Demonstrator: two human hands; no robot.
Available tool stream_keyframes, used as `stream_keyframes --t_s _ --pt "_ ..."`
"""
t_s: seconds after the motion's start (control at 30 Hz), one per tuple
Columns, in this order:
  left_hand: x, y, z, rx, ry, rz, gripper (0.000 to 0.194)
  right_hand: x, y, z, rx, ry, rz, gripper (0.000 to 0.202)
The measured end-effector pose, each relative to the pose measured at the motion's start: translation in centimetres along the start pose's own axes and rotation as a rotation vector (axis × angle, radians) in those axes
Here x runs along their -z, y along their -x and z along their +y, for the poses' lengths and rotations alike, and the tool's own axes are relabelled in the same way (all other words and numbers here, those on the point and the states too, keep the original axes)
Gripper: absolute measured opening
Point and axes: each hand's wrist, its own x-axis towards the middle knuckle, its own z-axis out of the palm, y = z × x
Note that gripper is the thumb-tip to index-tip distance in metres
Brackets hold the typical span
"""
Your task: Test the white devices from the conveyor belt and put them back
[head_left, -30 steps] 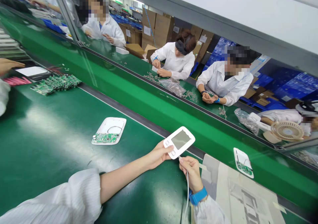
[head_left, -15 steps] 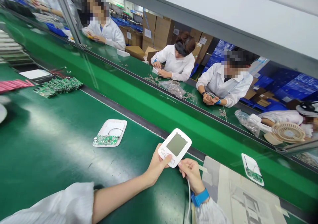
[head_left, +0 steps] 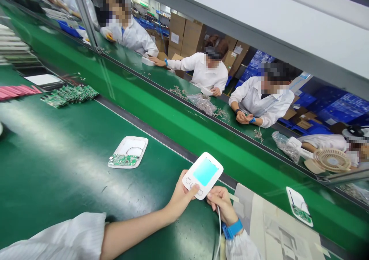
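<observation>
My left hand point(head_left: 184, 192) is closed around a white handheld monitor point(head_left: 212, 182), its thumb resting on the buttons below the display. That display point(head_left: 205, 171) glows bright cyan. At the monitor's lower right corner, my right hand point(head_left: 220, 200) pinches the end of a white cable point(head_left: 219, 229), which hangs down past a blue wrist strap point(head_left: 233, 229). Whether the plug sits in the monitor is hidden by the fingers. Left of my hands, an open white casing point(head_left: 134, 141) with a green circuit board point(head_left: 124, 160) lies on the green table.
A green conveyor belt point(head_left: 161, 123) runs beyond the table, carrying another casing with a board point(head_left: 300, 207). Stacked circuit boards point(head_left: 70, 95) and pink strips point(head_left: 19, 92) lie at left. A taped sheet point(head_left: 259, 217) is at right. Co-workers sit opposite, near small metal parts point(head_left: 220, 114).
The monitor's display has gone from grey to lit cyan. On the belt, the casing has shifted right and nearer. A co-worker opposite has stretched an arm toward a white box.
</observation>
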Motion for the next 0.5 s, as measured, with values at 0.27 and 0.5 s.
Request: stream_keyframes --t_s 0.27,0.5 --pt "-0.12 -0.08 0.18 0.015 0.006 -0.003 0.037 -0.13 0.01 0.05 0.022 -0.016 -0.002 0.009" --pt "-0.06 -0.04 0.38 0.001 0.006 -0.033 0.037 0.09 -0.13 -0.02 0.011 0.005 -0.007 0.010"
